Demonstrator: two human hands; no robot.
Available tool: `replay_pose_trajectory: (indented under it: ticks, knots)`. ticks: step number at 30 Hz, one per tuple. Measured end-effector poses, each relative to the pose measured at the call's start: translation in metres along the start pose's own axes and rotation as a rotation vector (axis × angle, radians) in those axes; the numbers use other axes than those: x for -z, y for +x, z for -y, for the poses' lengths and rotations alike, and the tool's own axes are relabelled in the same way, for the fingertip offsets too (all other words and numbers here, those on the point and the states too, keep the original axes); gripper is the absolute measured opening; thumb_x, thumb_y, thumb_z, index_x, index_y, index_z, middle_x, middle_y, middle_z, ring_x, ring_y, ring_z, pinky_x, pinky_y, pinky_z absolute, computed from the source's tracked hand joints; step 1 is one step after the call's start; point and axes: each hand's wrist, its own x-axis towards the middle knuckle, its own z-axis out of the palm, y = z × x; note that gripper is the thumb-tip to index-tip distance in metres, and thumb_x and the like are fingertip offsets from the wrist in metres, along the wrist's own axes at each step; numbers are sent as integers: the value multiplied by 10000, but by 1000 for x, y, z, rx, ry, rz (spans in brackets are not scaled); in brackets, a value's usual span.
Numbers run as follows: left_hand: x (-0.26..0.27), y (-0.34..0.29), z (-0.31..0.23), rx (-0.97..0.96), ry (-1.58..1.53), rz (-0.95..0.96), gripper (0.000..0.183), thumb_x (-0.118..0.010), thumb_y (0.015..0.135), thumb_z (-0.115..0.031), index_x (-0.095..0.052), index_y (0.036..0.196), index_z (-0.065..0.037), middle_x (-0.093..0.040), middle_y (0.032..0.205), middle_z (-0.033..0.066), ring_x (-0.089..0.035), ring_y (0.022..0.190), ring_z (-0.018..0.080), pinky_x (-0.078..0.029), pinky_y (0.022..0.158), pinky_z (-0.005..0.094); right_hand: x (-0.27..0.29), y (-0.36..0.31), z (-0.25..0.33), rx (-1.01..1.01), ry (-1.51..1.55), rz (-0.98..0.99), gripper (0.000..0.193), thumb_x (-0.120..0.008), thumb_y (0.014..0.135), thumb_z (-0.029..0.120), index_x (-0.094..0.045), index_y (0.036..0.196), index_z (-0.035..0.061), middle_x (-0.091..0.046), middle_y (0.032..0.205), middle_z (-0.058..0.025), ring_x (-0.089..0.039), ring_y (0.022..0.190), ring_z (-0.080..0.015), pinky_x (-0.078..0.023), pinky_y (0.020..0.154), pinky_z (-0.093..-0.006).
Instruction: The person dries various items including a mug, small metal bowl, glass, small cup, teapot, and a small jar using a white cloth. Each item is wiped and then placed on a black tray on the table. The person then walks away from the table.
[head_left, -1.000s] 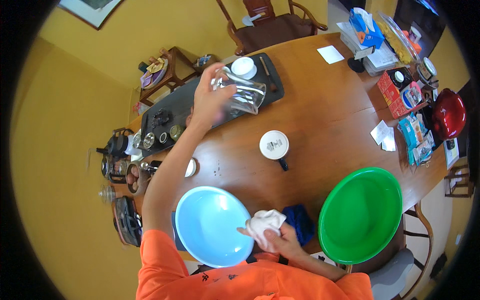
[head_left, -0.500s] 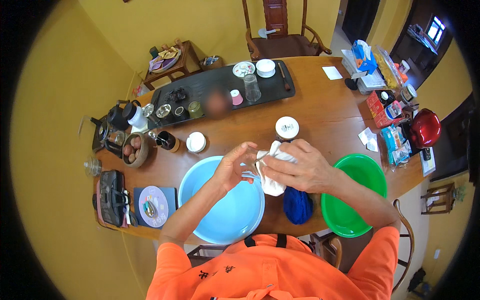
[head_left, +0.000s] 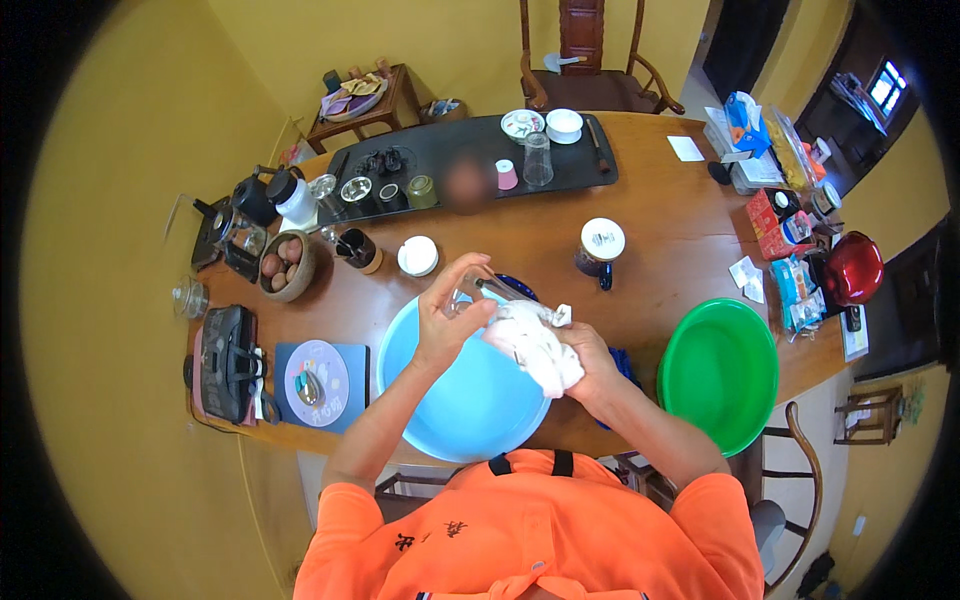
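- Wiping a clear glass vessel [head_left: 487, 293] with a white cloth [head_left: 535, 345] looks like the step in hand; the glass sits between the two hands, held up over the far rim of the blue basin [head_left: 440, 400].
- The left hand [head_left: 447, 322] is closed around the glass, fingers curled over its top and side; a firm grip with the thumb opposite the fingers should keep the slick glass from slipping.
- The right hand [head_left: 590, 362] is wrapped around the bunched cloth and presses it against the glass; whether any cloth reaches inside cannot be told from here.
- Turning the glass with the left hand while the cloth stays pressed would likely cover the whole wall evenly; too much squeeze could strain thin glass.
- Keeping the work over the basin means a drop would likely land in plastic rather than on the wooden table [head_left: 680, 230].
- Just beyond the hands stand a dark lidded mug [head_left: 598, 250] and a small white lidded jar [head_left: 417, 256]; a green basin [head_left: 718, 372] sits to the right, near enough that wide elbow swings might knock it.
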Motion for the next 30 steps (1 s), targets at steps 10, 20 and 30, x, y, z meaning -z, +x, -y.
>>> replay_pose_trajectory:
  ticks: [10, 20, 30]
  knots:
    - [-17, -24, -7, 241, -554, -70, 534, -687, 800, -261, -504, 1259, -60, -549, 1092, 94, -567, 815, 188, -522, 640, 313, 53, -44, 21, -55, 56, 242, 340, -564, 888, 196, -566, 1123, -50, -660, 1004, -175, -673, 867, -276, -561, 766, -376]
    - [-3, -43, -11, 440, -1350, 23, 577, -582, 847, -452, -491, 1277, -78, -564, 1145, 178, -548, 875, 322, -485, 625, 453, 50, -77, 31, 163, -84, 151, 661, -616, 863, 409, -411, 1333, -9, -569, 1227, -159, -572, 1109, -305, -460, 951, -438]
    - [-15, -67, -14, 417, -1424, 135, 595, -518, 881, -488, -473, 1313, -82, -510, 1222, 200, -505, 895, 252, -454, 772, 381, 54, -83, 29, 325, -415, 95, 695, -691, 814, 406, -424, 1296, -17, -578, 1187, -140, -570, 1101, -271, -451, 958, -407]
